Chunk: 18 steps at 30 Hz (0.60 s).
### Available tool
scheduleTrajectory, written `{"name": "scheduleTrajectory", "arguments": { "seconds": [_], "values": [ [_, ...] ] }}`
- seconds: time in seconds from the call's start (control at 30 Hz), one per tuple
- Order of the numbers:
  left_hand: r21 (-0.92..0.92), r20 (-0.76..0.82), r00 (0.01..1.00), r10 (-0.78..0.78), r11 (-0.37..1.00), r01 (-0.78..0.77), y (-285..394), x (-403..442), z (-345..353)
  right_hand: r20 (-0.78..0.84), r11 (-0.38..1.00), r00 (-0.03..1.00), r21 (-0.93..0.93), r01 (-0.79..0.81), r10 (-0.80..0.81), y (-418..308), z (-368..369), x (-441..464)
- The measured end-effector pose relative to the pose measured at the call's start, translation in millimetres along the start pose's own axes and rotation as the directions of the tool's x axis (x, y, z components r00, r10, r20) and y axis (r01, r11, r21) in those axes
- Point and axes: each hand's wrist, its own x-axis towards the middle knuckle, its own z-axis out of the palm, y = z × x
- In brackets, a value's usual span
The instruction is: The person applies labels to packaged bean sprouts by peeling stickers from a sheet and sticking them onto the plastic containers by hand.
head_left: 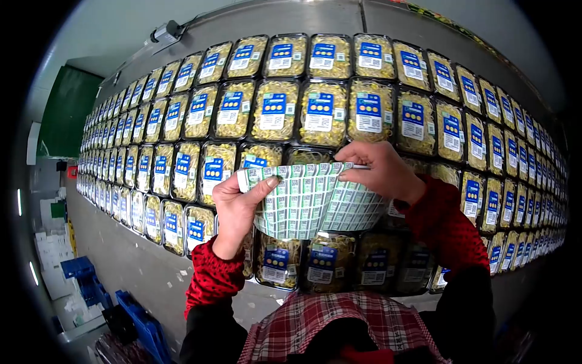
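Observation:
Between my hands a sheet of small green and white stickers (297, 203) is stretched over the packs, its lower part curving down. My left hand (239, 206) pinches the sheet's upper left corner between thumb and fingers. At the upper right edge, my right hand (376, 170) has thumb and fingertips closed on the sheet. Under and around it lie rows of clear-topped black trays of sprouts (276, 112), each with a blue and white label. Several trays near my body, such as one with a shaded label (276, 264), are partly in shadow.
The grey table (109, 230) carries the long rows of trays. Blue crates (142, 324) stand on the floor at the lower left. A grey device (167, 33) sits at the table's far edge. A green panel (70, 109) stands at the left.

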Motion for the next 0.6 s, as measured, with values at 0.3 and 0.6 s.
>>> {"name": "scheduleTrajectory", "arguments": {
  "seconds": [0.3,0.6],
  "values": [
    [0.01,-0.056,0.998,0.025,1.0,-0.024,7,8,-45,-0.041,0.871,0.91,-0.309,0.381,-0.412,-48,60,77],
    [-0.289,-0.116,0.963,-0.243,0.936,0.202,-6,37,-97,-0.051,0.469,0.691,-0.77,0.433,-0.721,-48,122,121]
  ]
}}
